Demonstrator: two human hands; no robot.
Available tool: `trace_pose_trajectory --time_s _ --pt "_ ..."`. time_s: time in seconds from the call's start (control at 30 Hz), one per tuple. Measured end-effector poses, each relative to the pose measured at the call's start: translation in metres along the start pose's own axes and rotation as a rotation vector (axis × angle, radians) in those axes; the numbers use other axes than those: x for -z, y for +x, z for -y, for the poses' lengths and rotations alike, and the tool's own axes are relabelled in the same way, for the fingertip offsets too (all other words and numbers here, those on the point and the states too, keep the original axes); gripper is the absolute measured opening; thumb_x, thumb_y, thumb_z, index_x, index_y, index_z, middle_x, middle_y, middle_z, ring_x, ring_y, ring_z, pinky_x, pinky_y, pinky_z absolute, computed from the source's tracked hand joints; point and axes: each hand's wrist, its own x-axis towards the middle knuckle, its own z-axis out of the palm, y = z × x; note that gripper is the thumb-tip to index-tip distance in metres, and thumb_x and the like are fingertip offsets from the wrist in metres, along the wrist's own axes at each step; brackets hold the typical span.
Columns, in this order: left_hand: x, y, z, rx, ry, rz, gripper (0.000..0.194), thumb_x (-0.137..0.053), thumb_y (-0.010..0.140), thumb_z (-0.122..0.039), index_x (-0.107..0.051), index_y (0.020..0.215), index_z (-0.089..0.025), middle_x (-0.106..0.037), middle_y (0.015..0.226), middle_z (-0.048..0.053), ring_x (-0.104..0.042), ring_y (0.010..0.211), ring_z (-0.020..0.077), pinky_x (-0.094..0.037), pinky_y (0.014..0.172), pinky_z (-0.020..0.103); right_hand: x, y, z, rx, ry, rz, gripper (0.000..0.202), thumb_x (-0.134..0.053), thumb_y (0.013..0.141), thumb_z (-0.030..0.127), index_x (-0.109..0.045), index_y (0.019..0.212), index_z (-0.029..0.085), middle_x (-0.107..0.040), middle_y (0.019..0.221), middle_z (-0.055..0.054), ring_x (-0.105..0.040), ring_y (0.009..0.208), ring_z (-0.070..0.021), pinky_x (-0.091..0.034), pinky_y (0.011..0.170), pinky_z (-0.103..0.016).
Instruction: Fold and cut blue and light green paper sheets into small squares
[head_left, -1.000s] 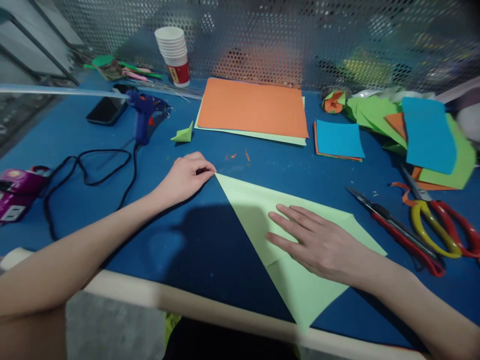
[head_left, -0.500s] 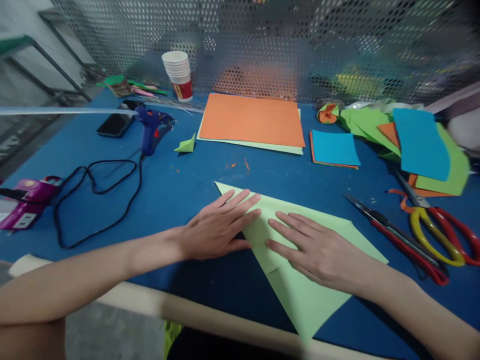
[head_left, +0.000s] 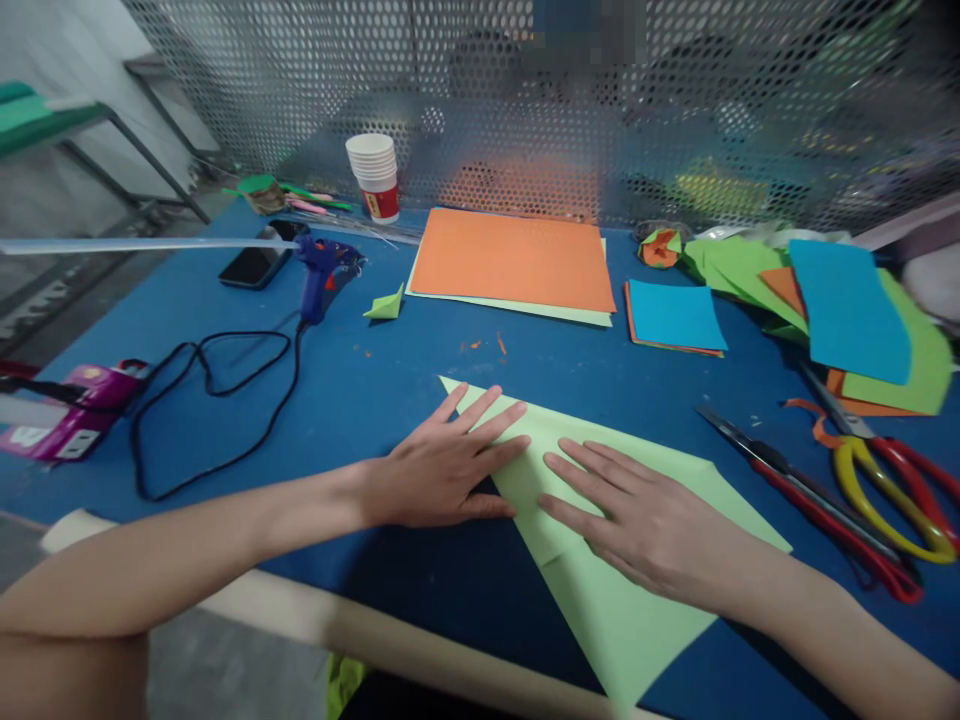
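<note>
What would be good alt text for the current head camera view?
Two bare hands press a folded pale green sheet flat on a blue table. Scissors and a red-handled cutting tool lie to the right, a blue glue gun to the left, and stacked orange paper behind.

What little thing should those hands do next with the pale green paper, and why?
I'd probably slide the left hand along the paper's upper edge: it looks folded, those fingers already lie near its narrow tip, and the right hand lies flat farther along, seemingly steadying it.
</note>
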Motion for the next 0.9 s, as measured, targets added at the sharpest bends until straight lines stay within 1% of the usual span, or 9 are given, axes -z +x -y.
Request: trace_pose_trajectory --time_s 0.13,0.33,0.5,0.73,0.9 --pt "0.0025 -0.0006 -0.0015 0.031 0.004 0.001 0.069 -0.029 0.096 -0.064 -0.041 0.147 -0.019 -0.03 0.159 0.015 -0.025 0.145 0.0434 -0.023 0.113 0.067 0.0003 0.0008 -0.001 0.01 0.001 -0.021 0.044 -0.053 0.087 0.006 -0.062 0.128 0.017 -0.06 0.135 -0.022 -0.046 0.135 -0.0359 -0.052 0.098 -0.055" --pt "0.0053 -0.0004 -0.0026 0.063 0.026 -0.008 0.067 -0.034 0.095 -0.064 -0.042 0.146 -0.022 -0.033 0.157 0.016 -0.03 0.143 0.0454 -0.028 0.107 0.072 -0.0023 -0.0013 -0.0005 -0.007 0.01 -0.02 0.046 -0.055 0.086 0.007 -0.061 0.13 0.018 -0.058 0.138 -0.02 -0.041 0.139 -0.0349 -0.05 0.1 -0.055" --pt "0.005 -0.001 -0.0026 0.067 0.038 -0.008 0.066 -0.036 0.095 -0.064 -0.04 0.147 -0.024 -0.033 0.157 0.015 -0.03 0.143 0.0455 -0.03 0.105 0.072 -0.0028 -0.0021 -0.0003 -0.01 0.006 -0.016 0.046 -0.054 0.087 0.007 -0.06 0.131 0.018 -0.057 0.139 -0.02 -0.039 0.14 -0.035 -0.05 0.101 -0.054" --pt "0.0056 -0.0007 -0.0013 0.065 0.054 0.004 0.065 -0.035 0.096 -0.063 -0.04 0.148 -0.024 -0.033 0.157 0.015 -0.03 0.143 0.0447 -0.031 0.106 0.069 -0.0018 -0.001 -0.0008 0.003 -0.002 -0.024 0.044 -0.052 0.087 0.006 -0.062 0.129 0.017 -0.058 0.137 -0.021 -0.041 0.139 -0.0361 -0.051 0.1 -0.055" --pt "0.0077 0.0022 -0.0016 0.073 0.062 0.031 0.062 -0.036 0.096 -0.06 -0.041 0.148 -0.025 -0.034 0.156 0.018 -0.032 0.142 0.044 -0.033 0.105 0.068 -0.0024 -0.0019 -0.0009 0.0 0.012 -0.006 0.041 -0.051 0.09 0.009 -0.062 0.129 0.017 -0.058 0.137 -0.022 -0.042 0.138 -0.0367 -0.05 0.1 -0.056"
